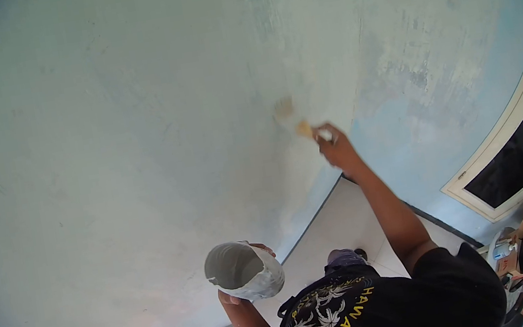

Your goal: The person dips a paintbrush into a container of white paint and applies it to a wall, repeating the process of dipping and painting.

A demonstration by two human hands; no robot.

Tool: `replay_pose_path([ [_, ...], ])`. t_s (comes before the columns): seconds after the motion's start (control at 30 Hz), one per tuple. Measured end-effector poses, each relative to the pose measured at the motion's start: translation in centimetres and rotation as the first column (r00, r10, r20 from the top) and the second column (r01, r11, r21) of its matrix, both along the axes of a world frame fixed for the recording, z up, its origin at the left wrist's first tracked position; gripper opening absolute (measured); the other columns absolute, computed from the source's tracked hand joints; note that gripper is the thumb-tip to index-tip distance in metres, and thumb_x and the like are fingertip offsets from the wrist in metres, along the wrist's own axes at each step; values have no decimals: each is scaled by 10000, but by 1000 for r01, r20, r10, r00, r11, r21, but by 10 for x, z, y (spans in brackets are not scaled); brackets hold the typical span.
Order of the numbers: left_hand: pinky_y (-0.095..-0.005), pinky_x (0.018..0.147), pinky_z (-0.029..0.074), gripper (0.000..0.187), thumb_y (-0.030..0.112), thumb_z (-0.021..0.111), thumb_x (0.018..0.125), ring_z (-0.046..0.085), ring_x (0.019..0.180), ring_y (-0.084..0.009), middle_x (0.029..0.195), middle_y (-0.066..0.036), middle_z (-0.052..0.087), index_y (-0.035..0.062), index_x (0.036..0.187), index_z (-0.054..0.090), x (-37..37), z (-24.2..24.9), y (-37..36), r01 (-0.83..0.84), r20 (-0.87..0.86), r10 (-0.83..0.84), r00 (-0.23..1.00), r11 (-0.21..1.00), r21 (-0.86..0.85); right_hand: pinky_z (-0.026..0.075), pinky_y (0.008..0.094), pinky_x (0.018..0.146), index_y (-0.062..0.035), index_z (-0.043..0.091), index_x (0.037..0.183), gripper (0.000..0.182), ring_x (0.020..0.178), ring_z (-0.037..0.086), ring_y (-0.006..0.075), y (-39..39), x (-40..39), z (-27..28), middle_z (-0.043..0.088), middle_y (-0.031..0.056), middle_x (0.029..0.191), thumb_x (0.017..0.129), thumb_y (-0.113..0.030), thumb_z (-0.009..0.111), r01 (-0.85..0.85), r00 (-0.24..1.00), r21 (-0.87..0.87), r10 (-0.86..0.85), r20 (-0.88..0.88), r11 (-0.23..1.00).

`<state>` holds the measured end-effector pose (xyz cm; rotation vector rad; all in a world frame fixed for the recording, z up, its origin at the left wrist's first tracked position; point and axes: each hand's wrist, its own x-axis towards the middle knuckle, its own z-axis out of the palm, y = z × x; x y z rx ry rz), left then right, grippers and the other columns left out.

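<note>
My right hand is closed around the yellowish handle of a paintbrush, arm stretched out toward the wall. The brush's bristle end is blurred and lies over the pale wall; whether it touches cannot be told. Low in front of my body, my left hand grips a paint-smeared whitish bucket, which is tilted so its mouth faces up and left. Grey-white paint coats its inside. Part of the left hand is hidden behind the bucket.
A light-blue wall with patchy grey marks meets the pale wall at a corner. To the right is a cream-framed window. Bags and boxes are piled at the lower right. Pale floor tiles lie below.
</note>
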<state>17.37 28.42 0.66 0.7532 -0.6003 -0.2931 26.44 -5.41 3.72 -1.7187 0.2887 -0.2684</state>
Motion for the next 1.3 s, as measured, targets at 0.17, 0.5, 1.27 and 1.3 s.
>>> replay_pose_path([
  [0.17,-507,865,490,1045,357,890,460,555,1103,-428,1206,-278,542,18,1336,433,4,-7,17,153,-47,-154,987,988,-32,375,281,452,-64,565,1073,262,497,449,119,-3,-16,-86,571,66,675,888,-222,661,-199,874,-143,110,-474,969],
  [0.5,-426,1023,395,969,69,848,477,493,1241,-311,1340,-188,488,46,1341,410,6,37,17,-119,260,21,965,922,368,247,186,455,11,551,1196,363,505,313,21,-2,13,241,434,-53,644,955,-260,551,112,678,-136,24,735,984],
  [1.27,-367,961,435,858,86,706,565,509,1175,-268,1328,-183,446,19,1329,320,-13,43,-4,-454,373,312,874,799,394,260,229,437,17,609,888,397,485,330,58,-41,14,212,449,-30,610,971,-363,527,-174,954,-42,179,242,984],
  [1.3,-364,954,438,852,85,704,574,512,1166,-262,1328,-182,446,14,1329,316,-14,43,-5,-453,351,327,878,806,382,259,225,445,-14,601,879,379,484,318,52,-37,15,231,426,-46,600,982,-366,503,-181,893,39,147,424,983],
])
